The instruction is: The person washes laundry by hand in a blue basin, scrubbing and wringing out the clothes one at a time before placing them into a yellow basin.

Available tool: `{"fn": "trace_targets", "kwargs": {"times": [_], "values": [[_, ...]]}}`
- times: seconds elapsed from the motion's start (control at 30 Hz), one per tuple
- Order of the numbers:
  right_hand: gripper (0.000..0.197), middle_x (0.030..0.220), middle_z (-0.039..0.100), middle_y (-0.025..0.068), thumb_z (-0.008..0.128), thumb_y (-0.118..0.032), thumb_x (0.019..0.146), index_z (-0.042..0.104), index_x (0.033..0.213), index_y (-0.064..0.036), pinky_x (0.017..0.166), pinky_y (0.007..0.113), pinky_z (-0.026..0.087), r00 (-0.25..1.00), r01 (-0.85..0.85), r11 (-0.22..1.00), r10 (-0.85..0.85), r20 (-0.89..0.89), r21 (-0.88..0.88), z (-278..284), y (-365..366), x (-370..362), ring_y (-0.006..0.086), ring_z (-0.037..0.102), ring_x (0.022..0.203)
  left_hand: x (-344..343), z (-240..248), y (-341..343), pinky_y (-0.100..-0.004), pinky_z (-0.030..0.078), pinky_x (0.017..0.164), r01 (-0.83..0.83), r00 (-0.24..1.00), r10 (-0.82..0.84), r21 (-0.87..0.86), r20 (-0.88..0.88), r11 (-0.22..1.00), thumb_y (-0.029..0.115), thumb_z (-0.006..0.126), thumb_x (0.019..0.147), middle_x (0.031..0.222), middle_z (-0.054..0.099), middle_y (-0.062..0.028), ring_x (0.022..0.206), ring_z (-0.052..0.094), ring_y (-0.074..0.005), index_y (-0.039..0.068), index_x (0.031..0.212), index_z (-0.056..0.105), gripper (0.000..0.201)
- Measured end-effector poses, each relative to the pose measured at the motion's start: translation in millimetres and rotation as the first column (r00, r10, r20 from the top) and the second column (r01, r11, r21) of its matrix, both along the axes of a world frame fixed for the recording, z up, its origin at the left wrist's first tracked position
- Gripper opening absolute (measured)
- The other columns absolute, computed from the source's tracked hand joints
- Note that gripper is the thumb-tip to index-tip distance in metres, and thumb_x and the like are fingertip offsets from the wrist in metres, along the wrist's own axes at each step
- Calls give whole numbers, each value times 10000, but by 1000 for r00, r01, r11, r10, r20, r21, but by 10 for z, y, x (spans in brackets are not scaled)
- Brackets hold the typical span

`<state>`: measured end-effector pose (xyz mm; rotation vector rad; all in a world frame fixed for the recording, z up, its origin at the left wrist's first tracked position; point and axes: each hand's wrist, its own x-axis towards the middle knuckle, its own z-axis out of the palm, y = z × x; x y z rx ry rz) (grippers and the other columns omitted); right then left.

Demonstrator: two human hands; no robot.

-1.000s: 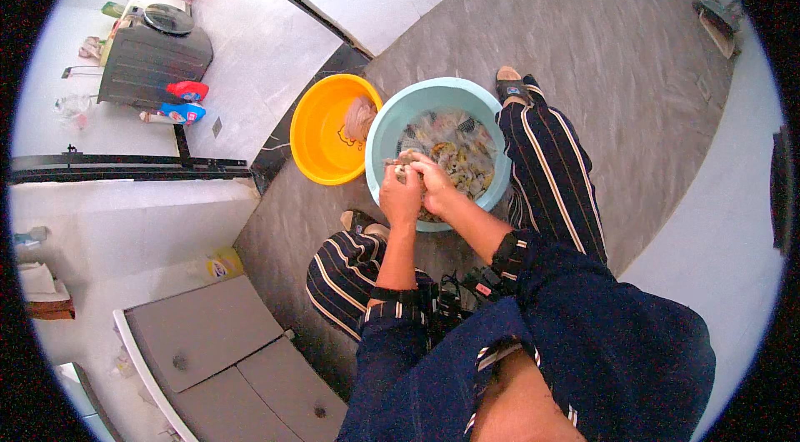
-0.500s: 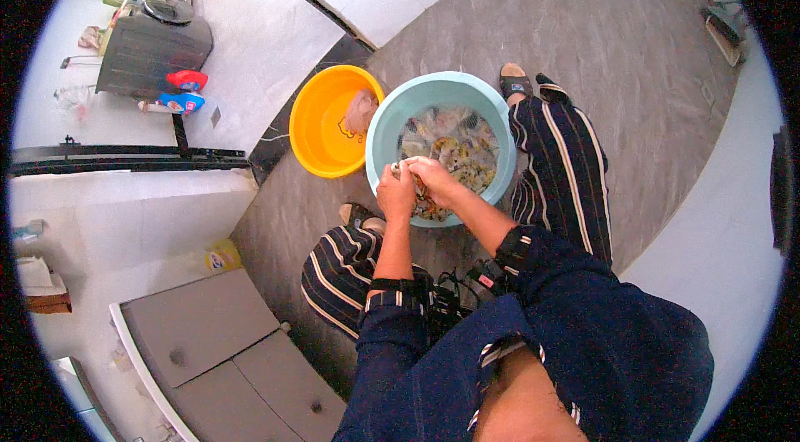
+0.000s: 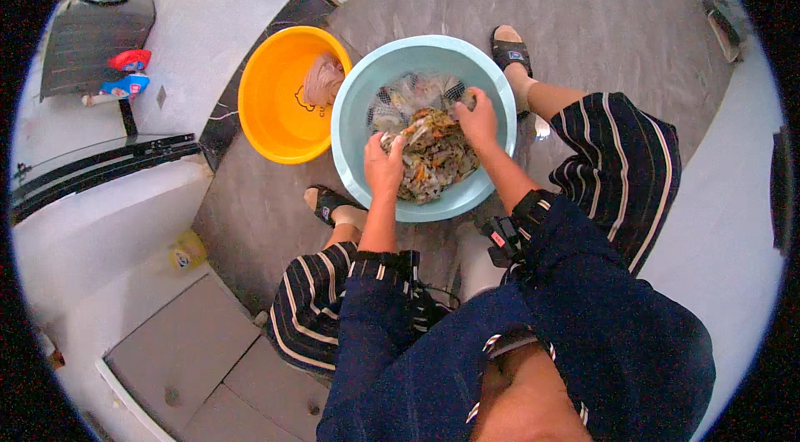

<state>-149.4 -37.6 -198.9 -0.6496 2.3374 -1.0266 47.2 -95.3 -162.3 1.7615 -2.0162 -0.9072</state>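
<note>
A light blue basin [image 3: 343, 121] stands on the floor between my feet. In it lies a crumpled patterned cloth [image 3: 437, 160] in grey, brown and orange, with a paler, sheer-looking part and dark mesh-like patches at its far side. My left hand [image 3: 384, 165] is closed on the cloth's left edge, thumb uppermost. Across from it, my right hand [image 3: 477, 119] grips the cloth's far right edge, fingers curled. The cloth is bunched up between both hands. Some fingertips are hidden in the folds.
Touching the basin's left side is a yellow basin [image 3: 254, 121] with a pinkish cloth [image 3: 322, 80] in it. A grey cabinet [image 3: 179, 342] stands at the lower left. Bottles [image 3: 125, 88] and a dark grey washing machine [image 3: 96, 38] are farther left. My slippered feet flank the blue basin.
My hands were together at the basin's near left; now they are apart, right hand farther right and away. The cloth is bunched higher between them. My knees have spread and the view has shifted.
</note>
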Motion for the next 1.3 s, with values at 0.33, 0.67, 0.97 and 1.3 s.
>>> {"fn": "trace_targets", "kwargs": {"times": [0.33,0.67,0.97,1.3], "values": [[580,1331,415,178,543,-248,837,363,1355,-61,971,425,381,641,-666,608,763,-85,433,-804,-10,502,322,412,1223,-99,-1045,-88,-511,416,904,390,704,-545,394,455,832,376,560,843,1402,347,-137,1268,377,-312,94,1341,356,607],[365,1065,600,178,534,-161,767,574,1121,-80,853,456,462,524,-770,415,845,110,485,-898,-535,311,348,581,980,-216,-1296,-539,-466,473,818,273,821,-472,506,321,818,134,475,826,1086,599,-182,979,587,-370,62,1082,518,270],[414,1050,617,117,534,-306,872,543,1163,-11,834,381,454,447,78,992,52,893,-97,-825,-253,318,252,592,940,-366,-228,37,-344,486,746,191,930,-125,164,-346,968,156,545,873,907,664,-123,810,636,-220,54,993,628,178],[239,751,617,34,447,-317,928,610,904,-144,611,369,502,57,319,918,228,972,-234,485,71,801,203,590,633,-325,1013,561,-446,461,625,110,990,-121,-148,-68,983,309,552,832,703,611,-189,681,594,-392,49,750,617,281]]}}
